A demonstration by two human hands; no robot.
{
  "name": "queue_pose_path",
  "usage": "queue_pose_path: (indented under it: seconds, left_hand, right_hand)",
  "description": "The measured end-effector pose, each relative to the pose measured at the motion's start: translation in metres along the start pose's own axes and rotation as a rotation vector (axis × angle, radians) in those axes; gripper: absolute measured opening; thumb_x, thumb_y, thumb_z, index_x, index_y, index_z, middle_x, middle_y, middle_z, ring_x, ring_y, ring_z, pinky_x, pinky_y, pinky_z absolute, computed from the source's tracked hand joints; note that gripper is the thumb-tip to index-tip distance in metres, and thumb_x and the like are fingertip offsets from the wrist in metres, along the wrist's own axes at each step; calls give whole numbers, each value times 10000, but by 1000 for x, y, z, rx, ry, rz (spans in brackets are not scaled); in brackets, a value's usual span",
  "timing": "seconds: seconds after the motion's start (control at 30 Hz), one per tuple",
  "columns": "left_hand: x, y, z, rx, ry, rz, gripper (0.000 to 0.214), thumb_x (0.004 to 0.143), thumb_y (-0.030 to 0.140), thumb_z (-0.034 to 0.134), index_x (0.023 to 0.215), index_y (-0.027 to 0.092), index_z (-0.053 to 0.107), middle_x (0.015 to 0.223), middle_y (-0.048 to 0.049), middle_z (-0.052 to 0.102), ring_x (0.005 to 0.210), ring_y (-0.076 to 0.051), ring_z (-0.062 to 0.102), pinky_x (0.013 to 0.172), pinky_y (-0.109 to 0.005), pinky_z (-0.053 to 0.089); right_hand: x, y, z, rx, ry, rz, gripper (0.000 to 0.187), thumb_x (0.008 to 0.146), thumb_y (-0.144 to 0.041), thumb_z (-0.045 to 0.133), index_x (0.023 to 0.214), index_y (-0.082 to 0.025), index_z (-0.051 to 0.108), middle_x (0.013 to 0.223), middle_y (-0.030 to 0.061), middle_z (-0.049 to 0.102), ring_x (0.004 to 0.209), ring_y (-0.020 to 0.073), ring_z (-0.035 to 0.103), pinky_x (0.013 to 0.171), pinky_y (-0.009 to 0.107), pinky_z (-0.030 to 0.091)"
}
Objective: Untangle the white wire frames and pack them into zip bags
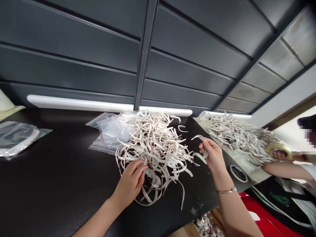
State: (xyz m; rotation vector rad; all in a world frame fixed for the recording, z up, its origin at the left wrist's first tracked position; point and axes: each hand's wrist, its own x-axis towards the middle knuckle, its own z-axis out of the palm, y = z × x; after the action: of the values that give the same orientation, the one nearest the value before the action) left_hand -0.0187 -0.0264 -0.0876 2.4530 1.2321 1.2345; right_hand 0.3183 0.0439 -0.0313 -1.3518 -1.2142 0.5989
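A heap of thin curved strips (pixel 158 144), whitish with shiny metallic edges, lies tangled on the dark table. At its near left edge is my left hand (pixel 133 177), fingers bent and drawn together against the strips; what is between its fingertips is too small to make out. My right hand (pixel 212 154), wearing a bracelet, is raised just right of the heap. Its fingers are closed around one curved strip (pixel 198 137), whose thin hooked end points left. A few loose strips lie between the heap and this hand.
Clear plastic bags (pixel 108 131) lie left of the heap, another bag stack (pixel 18 138) farther left. A second strip pile (pixel 234 135) is at right, where a co-worker's hand holds a tape roll (pixel 278 150). A black-rimmed ring (pixel 238 173) and a box of scraps (pixel 208 225) are nearer.
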Motion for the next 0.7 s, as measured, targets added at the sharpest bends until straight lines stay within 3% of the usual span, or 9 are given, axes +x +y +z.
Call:
queue_pose_path:
  seconds: [0.13,0.37,0.57,0.7]
  left_hand:
    - [-1,-2,3,1,15,13,229,888,119,442,1069,202,557,1080,-100,574,1031,-226,570,880,-365,490]
    - [-2,-6,6,14,17,20,229,884,125,448,1069,214,550,1071,-94,574,1024,-232,568,866,-369,493]
    - [-2,-8,8,16,9,16,241,888,125,442,1089,215,540,1080,-97,560,1030,-231,566,862,-374,498]
    - [-1,-8,10,14,39,27,236,882,129,449,1073,217,555,1057,-91,570,1008,-228,582,842,-361,509]
  right_hand:
    - [2,39,-31,-128,159,74,475,702,-559,606,885,-122,636,601,21,590,435,96,411,396,221,330]
    - [-16,95,-76,-451,246,241,499,660,-509,548,902,-98,695,668,93,687,445,169,533,457,299,442]
    - [-39,103,-91,-646,171,256,483,705,-486,475,901,-118,718,648,81,692,446,194,571,491,316,452]
    - [-45,92,-85,-763,106,161,451,737,-475,489,967,-156,709,815,89,679,656,233,629,605,336,475]
